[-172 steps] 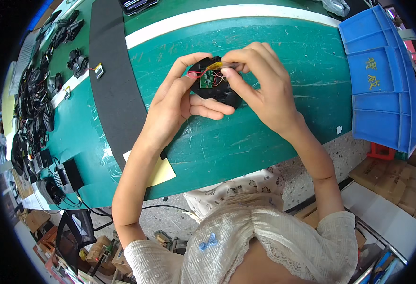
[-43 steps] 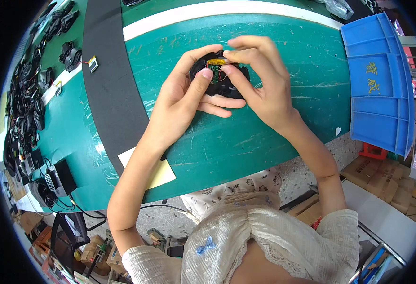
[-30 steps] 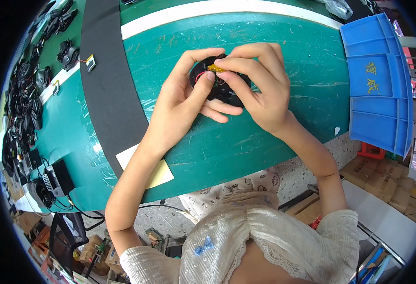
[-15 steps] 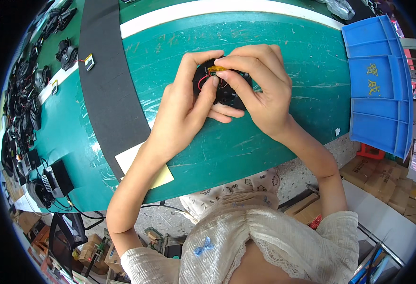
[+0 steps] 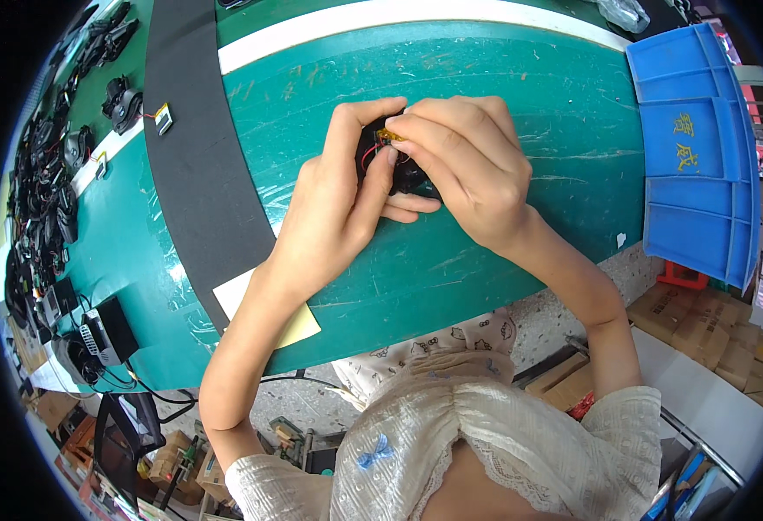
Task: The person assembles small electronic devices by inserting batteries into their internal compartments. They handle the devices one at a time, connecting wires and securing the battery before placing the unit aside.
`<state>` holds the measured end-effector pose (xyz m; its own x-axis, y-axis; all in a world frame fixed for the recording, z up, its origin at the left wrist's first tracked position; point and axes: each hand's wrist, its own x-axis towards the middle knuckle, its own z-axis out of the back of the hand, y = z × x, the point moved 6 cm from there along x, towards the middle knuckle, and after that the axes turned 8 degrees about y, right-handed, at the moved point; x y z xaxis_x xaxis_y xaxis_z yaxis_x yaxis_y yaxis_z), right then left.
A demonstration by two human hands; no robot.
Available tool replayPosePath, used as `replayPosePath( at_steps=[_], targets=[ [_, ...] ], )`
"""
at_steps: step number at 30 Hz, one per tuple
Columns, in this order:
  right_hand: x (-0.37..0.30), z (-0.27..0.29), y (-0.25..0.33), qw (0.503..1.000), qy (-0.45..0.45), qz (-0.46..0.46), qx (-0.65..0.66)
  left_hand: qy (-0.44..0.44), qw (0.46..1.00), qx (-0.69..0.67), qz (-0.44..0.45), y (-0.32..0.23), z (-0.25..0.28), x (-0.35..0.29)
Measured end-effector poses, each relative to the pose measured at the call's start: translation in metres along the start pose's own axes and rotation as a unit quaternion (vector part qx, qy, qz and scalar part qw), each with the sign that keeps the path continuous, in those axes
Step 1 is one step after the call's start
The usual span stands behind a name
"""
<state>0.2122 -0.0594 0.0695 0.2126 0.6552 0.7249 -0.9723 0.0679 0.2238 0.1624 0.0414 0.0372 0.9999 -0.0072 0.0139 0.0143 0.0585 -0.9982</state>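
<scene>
A round black plastic housing (image 5: 410, 177) is held above the green table, partly covered by fingers. My left hand (image 5: 334, 195) grips it from the left, thumb over its face and lower fingers beneath. At the upper part of the housing sits a small piece with amber-yellow tape (image 5: 389, 135). My right hand (image 5: 481, 165) pinches this taped piece between thumb and index finger. A thin red wire (image 5: 367, 155) loops out beside it, near my left thumb. What lies under my right fingers is hidden.
A black mat strip (image 5: 195, 156) crosses the green table (image 5: 564, 182). Black devices (image 5: 123, 106), one wired to a small silver battery (image 5: 164, 119), crowd the left. Yellow paper (image 5: 299, 327) lies under my left forearm. A blue crate (image 5: 694, 156) stands right.
My right hand has shifted slightly left and turned inward, and now covers more of the housing. My left hand has moved slightly left and still grips the housing.
</scene>
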Motion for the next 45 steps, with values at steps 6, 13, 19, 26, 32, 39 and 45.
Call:
replayPosePath(
  at_steps=[6,13,19,26,32,39,45],
  targets=[
    [0.001,-0.002,0.001,1.000,0.015,0.019,-0.005,0.000,1.000,0.001,0.002,0.003,0.000,0.000],
    [0.004,-0.005,-0.001,0.998,0.061,0.007,0.012,0.002,1.000,0.008,0.002,0.006,0.000,0.001],
    [0.008,0.000,-0.005,0.998,0.031,-0.036,0.048,0.000,0.998,-0.062,0.008,0.000,-0.001,0.001],
    [0.006,0.002,-0.013,0.995,0.034,-0.074,0.062,0.011,0.986,-0.166,0.018,-0.004,0.000,0.001],
    [0.001,-0.005,-0.019,0.988,0.032,-0.099,0.117,0.021,0.979,-0.200,0.019,0.003,-0.001,0.005],
    [-0.001,0.009,-0.008,0.991,-0.030,-0.123,0.040,-0.006,0.979,-0.200,0.022,0.006,0.005,0.003],
    [-0.002,-0.004,-0.009,0.992,0.047,-0.104,0.047,-0.013,0.958,-0.281,0.054,0.016,0.008,0.005]
  ],
)
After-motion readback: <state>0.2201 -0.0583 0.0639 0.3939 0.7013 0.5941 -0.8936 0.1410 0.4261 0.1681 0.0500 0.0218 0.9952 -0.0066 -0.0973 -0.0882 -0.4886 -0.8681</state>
